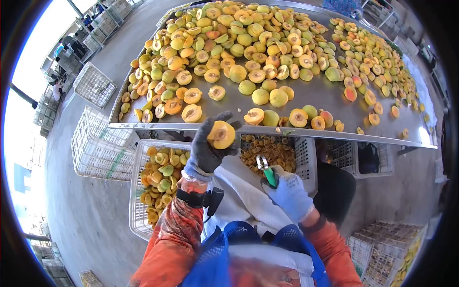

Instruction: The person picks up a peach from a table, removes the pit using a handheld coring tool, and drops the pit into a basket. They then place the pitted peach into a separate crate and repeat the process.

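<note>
My left hand (210, 148), in a dark grey glove, is closed around a peach half (221, 135), its cut face toward me with a brown centre. In my right hand (290, 192), in a pale blue-white glove, is a green-handled tool (269, 176) with a curved metal tip. The tip points up and away, apart from the peach half. Many more halved peaches (192, 114) lie on the metal table (220, 98) just beyond my hands.
Below the table edge, a white crate (138, 210) of peach halves stands at left and a crate (306, 165) of brown pits or scraps in the middle. Stacked crates (100, 143) stand at far left, more crates (382, 253) at lower right. Another person (342, 5) is across the table.
</note>
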The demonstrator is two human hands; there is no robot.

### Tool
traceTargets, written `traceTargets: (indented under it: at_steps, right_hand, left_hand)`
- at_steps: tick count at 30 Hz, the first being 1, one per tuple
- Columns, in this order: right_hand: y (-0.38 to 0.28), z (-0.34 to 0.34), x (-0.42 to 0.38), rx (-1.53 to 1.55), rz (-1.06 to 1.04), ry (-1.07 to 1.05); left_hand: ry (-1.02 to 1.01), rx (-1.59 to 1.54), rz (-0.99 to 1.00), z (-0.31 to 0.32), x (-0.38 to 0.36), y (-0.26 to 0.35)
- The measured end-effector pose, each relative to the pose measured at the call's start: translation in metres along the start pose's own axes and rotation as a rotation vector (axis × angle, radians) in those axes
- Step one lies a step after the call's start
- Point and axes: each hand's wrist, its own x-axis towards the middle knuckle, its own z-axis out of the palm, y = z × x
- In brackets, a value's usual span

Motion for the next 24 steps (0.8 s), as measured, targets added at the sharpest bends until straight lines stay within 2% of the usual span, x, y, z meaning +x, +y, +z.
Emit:
traceTargets:
  at_steps: [1,2,3,5,7,10,12,16,17,20,21,22,23,24]
  right_hand:
    - [-0.01,0.0,0.0,-0.011,-0.06,0.05]
    - [-0.018,-0.001,-0.001,-0.025,-0.121,0.102]
    - [-0.024,-0.002,-0.002,-0.073,-0.125,0.109]
    - [-0.034,-0.003,-0.004,-0.166,-0.141,0.123]
    - [-0.039,-0.004,-0.008,-0.196,-0.116,0.124]
    - [-0.049,0.0,-0.016,-0.195,-0.059,0.09]
    - [-0.056,0.004,-0.022,-0.157,-0.03,0.065]
    - [-0.061,0.008,-0.034,-0.021,0.009,0.036]
    - [-0.061,0.008,-0.037,0.015,0.02,0.029]
    - [-0.047,0.018,-0.04,0.168,-0.123,0.089]
    - [-0.049,0.022,-0.039,0.314,-0.185,0.112]
    - [-0.05,0.018,-0.043,0.58,0.0,-0.055]
    - [-0.051,0.014,-0.042,0.615,0.039,-0.108]
    - [-0.052,0.012,-0.042,0.653,0.083,-0.167]
  left_hand:
    - [0.05,0.118,-0.005,0.004,-0.007,-0.011]
    - [0.002,0.172,-0.015,0.004,-0.014,-0.019]
    - [0.037,0.57,0.206,-0.021,-0.013,-0.038]
    - [0.065,1.17,0.587,-0.027,-0.023,-0.053]
    - [0.047,1.583,0.897,0.024,-0.051,-0.035]
    - [0.085,1.613,0.889,0.036,-0.062,-0.035]
    - [0.162,1.428,0.633,0.048,-0.071,-0.034]
    - [0.191,1.337,0.56,0.07,-0.079,-0.029]
    - [0.207,1.239,0.457,0.083,-0.084,-0.024]
    - [0.155,1.11,0.476,0.078,-0.08,-0.03]
    - [0.213,1.013,0.373,0.089,-0.082,-0.028]
    - [0.268,0.915,0.268,0.099,-0.084,-0.026]
    - [0.209,0.788,0.242,0.096,-0.079,-0.03]
    - [0.206,0.799,0.274,0.091,-0.074,-0.036]
